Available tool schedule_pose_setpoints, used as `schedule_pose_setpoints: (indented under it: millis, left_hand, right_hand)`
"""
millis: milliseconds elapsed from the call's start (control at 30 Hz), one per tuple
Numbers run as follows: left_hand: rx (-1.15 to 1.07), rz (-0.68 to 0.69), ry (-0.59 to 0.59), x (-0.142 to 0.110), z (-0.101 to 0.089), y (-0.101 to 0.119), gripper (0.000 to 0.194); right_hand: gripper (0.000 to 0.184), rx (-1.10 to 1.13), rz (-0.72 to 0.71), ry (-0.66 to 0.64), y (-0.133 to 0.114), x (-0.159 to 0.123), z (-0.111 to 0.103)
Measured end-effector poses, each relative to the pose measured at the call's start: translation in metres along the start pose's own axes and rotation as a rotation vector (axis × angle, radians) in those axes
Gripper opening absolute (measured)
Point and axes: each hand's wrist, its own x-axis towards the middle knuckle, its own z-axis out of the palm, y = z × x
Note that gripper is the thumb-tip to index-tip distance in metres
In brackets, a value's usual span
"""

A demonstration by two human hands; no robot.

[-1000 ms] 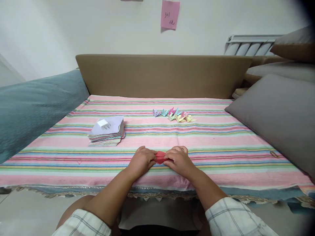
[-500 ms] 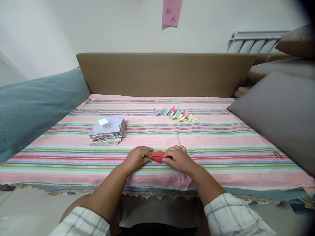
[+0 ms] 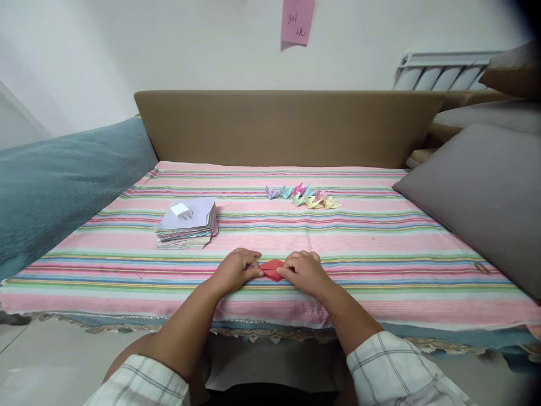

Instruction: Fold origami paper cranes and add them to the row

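Observation:
A small piece of folded red origami paper point(image 3: 271, 269) lies low over the striped cloth, near the front edge of the seat. My left hand point(image 3: 237, 272) pinches its left end between thumb and fingers. At the right end, my right hand point(image 3: 305, 272) is closed on the paper, thumb pressed on top. A crease runs across the middle of the red paper; both its ends are covered by my fingers. Farther back sit several finished paper cranes point(image 3: 298, 195) in purple, blue, pink, green and yellow.
To the left is a stack of coloured paper sheets point(image 3: 186, 228) with a white plug adapter point(image 3: 181, 211) on top. Grey cushions point(image 3: 469, 197) rise on the right, a blue-covered armrest point(image 3: 76, 180) on the left. A small brown ring-like item point(image 3: 482, 268) lies near the right cushion.
My right thumb has shifted slightly on the red paper, and both hands keep their grip. The whole view has drifted a little; the other objects stay in place.

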Motion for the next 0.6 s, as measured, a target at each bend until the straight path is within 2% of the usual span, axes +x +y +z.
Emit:
schedule_pose_setpoints:
  millis: [67, 133, 267, 467, 600]
  left_hand:
    - [0.001, 0.004, 0.013, 0.0, 0.002, 0.001, 0.01]
    - [0.015, 0.003, 0.01, 0.0, 0.005, 0.002, 0.017]
    - [0.082, 0.008, -0.057, 0.003, 0.011, 0.007, 0.026]
    - [0.121, 0.007, -0.103, 0.006, 0.015, 0.011, 0.018]
    - [0.093, -0.002, -0.09, 0.007, 0.014, 0.01, 0.014]
  right_hand:
    - [0.027, 0.007, 0.01, -0.004, 0.0, 0.0, 0.0]
    - [0.023, 0.022, 0.011, -0.015, 0.001, 0.0, 0.0]
    - [0.016, 0.07, -0.023, -0.059, 0.005, -0.001, -0.002]
    - [0.015, 0.075, -0.026, -0.091, 0.005, -0.003, -0.004]
    - [0.017, 0.083, -0.017, -0.098, 0.001, -0.003, -0.006]
